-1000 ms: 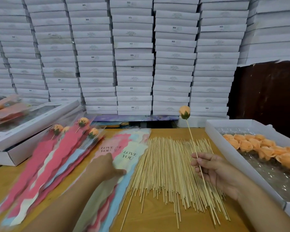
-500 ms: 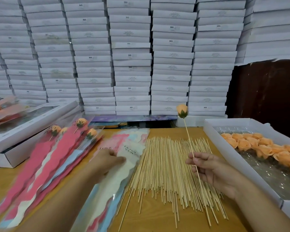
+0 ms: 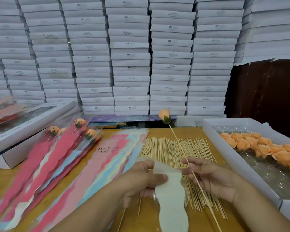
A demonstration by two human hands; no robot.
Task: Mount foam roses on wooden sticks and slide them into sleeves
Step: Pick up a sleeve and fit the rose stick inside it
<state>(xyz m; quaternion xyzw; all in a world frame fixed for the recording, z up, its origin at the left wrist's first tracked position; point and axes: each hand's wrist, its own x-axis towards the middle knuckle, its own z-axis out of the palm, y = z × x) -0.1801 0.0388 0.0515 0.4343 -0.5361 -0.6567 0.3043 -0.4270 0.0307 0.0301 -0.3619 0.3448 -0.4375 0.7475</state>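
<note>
My right hand (image 3: 213,178) pinches a wooden stick (image 3: 177,141) that slants up and away, with an orange foam rose (image 3: 164,116) mounted on its far tip. My left hand (image 3: 141,180) grips a pale cream sleeve (image 3: 171,203) lifted over the near end of the stick pile (image 3: 176,151); the sleeve hangs down toward me, close to the stick in my right hand. A pile of empty pink, blue and cream sleeves (image 3: 110,158) printed "LOVE YOU" lies left of the sticks.
Finished sleeved roses (image 3: 70,139) lie fanned at the left beside a white windowed box (image 3: 28,124). A white tray (image 3: 224,148) of loose orange roses (image 3: 264,148) stands at the right. Stacked white boxes (image 3: 131,56) wall off the back.
My left hand has picked a cream sleeve off the sleeve pile and brought it right, up beside the stick. My right hand with the rose stick has stayed about where it was.
</note>
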